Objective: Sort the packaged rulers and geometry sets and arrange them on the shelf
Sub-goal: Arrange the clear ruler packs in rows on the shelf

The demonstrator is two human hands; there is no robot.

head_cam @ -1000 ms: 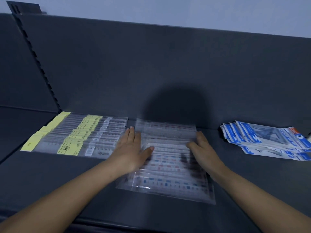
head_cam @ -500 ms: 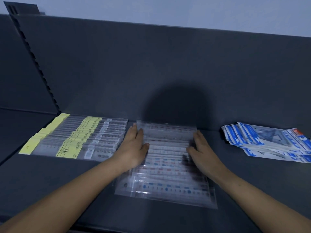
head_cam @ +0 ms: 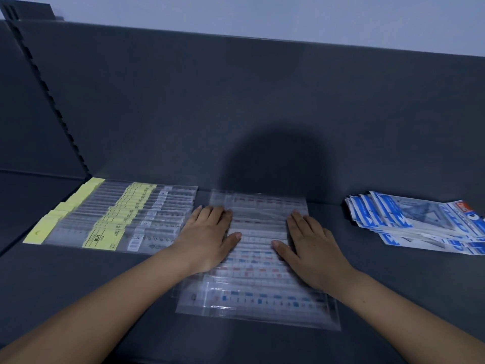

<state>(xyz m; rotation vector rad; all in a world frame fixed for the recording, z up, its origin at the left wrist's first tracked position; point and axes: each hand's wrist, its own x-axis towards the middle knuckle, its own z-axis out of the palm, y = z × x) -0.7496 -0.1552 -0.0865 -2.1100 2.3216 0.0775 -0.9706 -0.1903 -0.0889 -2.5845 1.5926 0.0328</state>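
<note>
Right hand [head_cam: 309, 248] has slid slightly inward off the stack's right edge since 0.5 s ago. Left hand [head_cam: 207, 237] has barely moved.

- Hands: both flat, palms down, fingers straight and together, thumbs pointing at each other. They press on the stack and grip nothing.
- Task item: a stack of clear plastic ruler packs with red and blue scale marks [head_cam: 252, 292], fanned front to back at the centre of the dark grey shelf [head_cam: 78, 285]. The left hand covers its left edge, the right hand its right side. Bare packs show between the thumbs, and the front packs lie nearer the camera than both wrists.
- Hard to read: the stack is motion-blurred, so print and pack count are unreadable. The hands hide both side edges mid-stack, and the rear packs sit in a dark shadow [head_cam: 275, 158] on the back panel.
- Left of the stack, just beside the left hand: a row of clear ruler packs with yellow labels [head_cam: 118, 219], overlapped in a neat row. The label text is too small to read.
- Right, well apart from the right hand: a loose pile of blue-and-white geometry set packs [head_cam: 420, 222], cut off by the frame edge.
</note>
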